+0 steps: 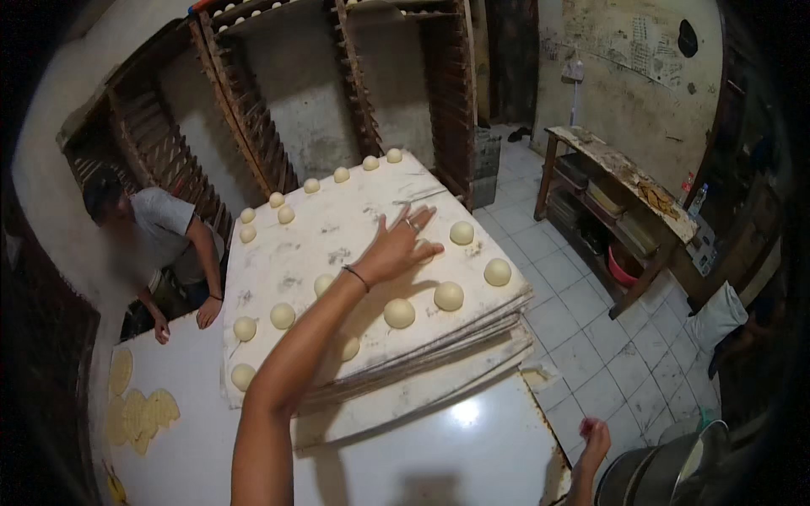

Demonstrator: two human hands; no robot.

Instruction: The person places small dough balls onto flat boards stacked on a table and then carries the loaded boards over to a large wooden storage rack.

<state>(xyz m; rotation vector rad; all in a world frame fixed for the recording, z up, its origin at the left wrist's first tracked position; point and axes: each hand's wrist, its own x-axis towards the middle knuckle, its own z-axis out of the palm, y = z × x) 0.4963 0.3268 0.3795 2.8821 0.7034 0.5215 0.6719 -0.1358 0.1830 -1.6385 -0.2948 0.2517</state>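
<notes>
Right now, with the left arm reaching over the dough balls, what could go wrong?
The left arm partly hides dough balls on the board, so it might brush or dent one. The ball nearest the board's right edge could roll onto the tiled floor if bumped. The stacked boards look unevenly aligned, so a hard push might shift them.

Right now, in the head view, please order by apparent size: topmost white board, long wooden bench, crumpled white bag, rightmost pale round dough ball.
1. Topmost white board
2. Long wooden bench
3. White bag
4. Rightmost dough ball
</notes>
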